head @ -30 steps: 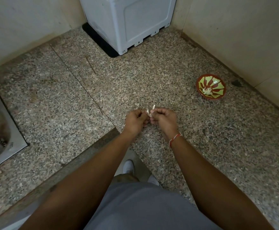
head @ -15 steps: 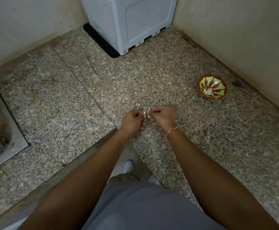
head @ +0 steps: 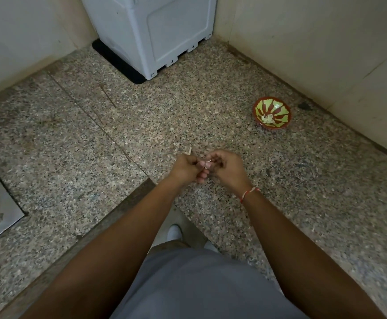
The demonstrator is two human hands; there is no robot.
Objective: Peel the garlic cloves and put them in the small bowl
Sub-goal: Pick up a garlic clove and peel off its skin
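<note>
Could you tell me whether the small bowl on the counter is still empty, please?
Not empty: the small bowl sits upright and holds a small pale heap at its bottom, seemingly peeled garlic.

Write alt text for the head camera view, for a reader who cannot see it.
Both hands, left hand and right hand, meet over a speckled stone counter, pinching a garlic clove between curled fingers. A small red-and-green bowl holding pale pieces sits to the right near the wall.
</note>
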